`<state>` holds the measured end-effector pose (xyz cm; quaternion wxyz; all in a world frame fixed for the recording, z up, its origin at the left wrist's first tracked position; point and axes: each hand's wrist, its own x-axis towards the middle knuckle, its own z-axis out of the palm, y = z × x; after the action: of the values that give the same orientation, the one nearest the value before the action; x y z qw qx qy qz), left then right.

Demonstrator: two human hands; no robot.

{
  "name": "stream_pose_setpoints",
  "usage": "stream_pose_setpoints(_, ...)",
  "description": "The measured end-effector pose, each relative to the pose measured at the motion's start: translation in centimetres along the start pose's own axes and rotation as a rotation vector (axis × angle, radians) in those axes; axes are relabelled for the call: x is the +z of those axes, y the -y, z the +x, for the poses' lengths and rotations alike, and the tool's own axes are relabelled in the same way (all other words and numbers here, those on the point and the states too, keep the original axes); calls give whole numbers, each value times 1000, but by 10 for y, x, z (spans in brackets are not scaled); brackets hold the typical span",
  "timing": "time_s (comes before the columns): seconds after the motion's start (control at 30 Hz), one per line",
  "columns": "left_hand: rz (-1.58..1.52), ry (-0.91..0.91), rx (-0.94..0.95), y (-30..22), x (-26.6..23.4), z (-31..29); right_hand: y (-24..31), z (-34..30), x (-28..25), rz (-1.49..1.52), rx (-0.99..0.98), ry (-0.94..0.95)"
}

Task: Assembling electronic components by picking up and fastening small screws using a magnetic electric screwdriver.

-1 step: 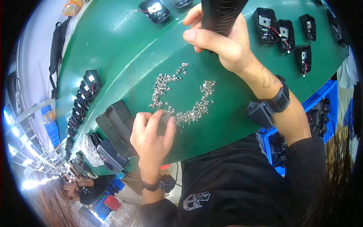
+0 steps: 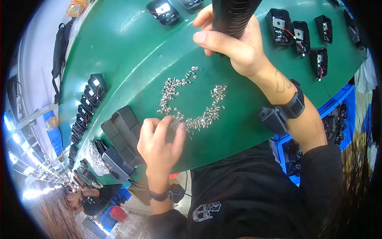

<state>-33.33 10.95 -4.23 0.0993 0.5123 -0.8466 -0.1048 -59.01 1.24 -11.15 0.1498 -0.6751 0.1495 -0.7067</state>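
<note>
A curved band of small silver screws (image 2: 203, 120) lies loose on the green table. At its near left side is my left hand (image 2: 160, 141), palm down, its index fingertip and thumb reaching among the screws but held apart. I see nothing held between them. My right hand (image 2: 242, 49) is wrapped round a thick black ribbed tool handle (image 2: 232, 18) beyond the screws. The top of this tool runs out of the picture, and its lower end is mostly hidden by the hand.
A grey divided tray (image 2: 123, 133) stands left of my left hand. Black housings with wires form a row (image 2: 85, 107) at far left. More open black housings (image 2: 279, 26) sit at far right. Blue crates (image 2: 346, 115) with black parts stand beside the table. Another person (image 2: 93, 197) works at lower left.
</note>
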Motion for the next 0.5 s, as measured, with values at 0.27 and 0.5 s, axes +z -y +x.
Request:
stream_pose_setpoints(0.27, 127, -29, -152, 2, -4, 1, -5, 4, -4, -12, 20, -15)
stream_pose_setpoints(0.5, 147, -36, -78, 5, 6, 1, 22, -2, 11, 149, 817, -304)
